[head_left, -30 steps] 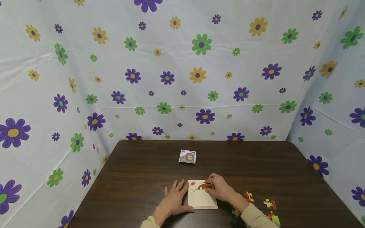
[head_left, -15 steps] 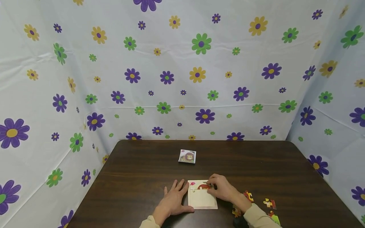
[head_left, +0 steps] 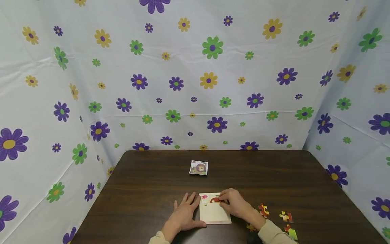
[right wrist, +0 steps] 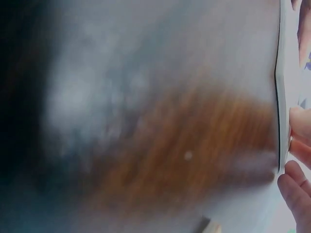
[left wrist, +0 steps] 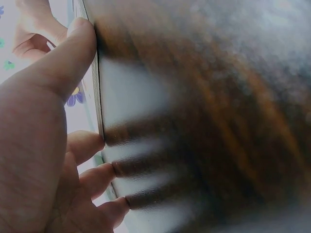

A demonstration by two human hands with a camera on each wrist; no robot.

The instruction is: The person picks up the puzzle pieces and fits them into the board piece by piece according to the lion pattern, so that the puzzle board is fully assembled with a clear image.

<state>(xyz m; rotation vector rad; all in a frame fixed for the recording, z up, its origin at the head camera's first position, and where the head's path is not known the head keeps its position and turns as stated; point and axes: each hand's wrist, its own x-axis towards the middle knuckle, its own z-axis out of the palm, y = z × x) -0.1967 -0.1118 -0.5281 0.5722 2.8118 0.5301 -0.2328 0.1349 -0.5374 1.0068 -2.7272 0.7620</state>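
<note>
A pale wooden puzzle tray (head_left: pixel 215 215) lies on the dark table. Its top row holds a piece with a pink flower (head_left: pixel 204 197) and a reddish-brown puzzle piece (head_left: pixel 215 200) beside it. My left hand (head_left: pixel 182 217) rests spread along the tray's left side, thumb at the near left corner. In the left wrist view its thumb (left wrist: pixel 80 43) lies against the tray's edge. At the top right corner, thumb and bent fingers of my right hand (head_left: pixel 237 204) pinch the reddish-brown piece, partly hiding it. The right wrist view shows the fingertips (right wrist: pixel 291 187) beside the tray's edge.
Loose puzzle pieces lie right of the tray: a red and yellow one (head_left: pixel 263 210), a cream and red one (head_left: pixel 286 217), a green one (head_left: pixel 291 233), and one by the right sleeve (head_left: pixel 251 227). A lion picture card (head_left: pixel 198 168) lies farther back. Flowered cloth surrounds the table.
The right hand makes only small shifts at the tray's top right corner. The left hand keeps its place beside the tray. The whole head view has shifted slightly.
</note>
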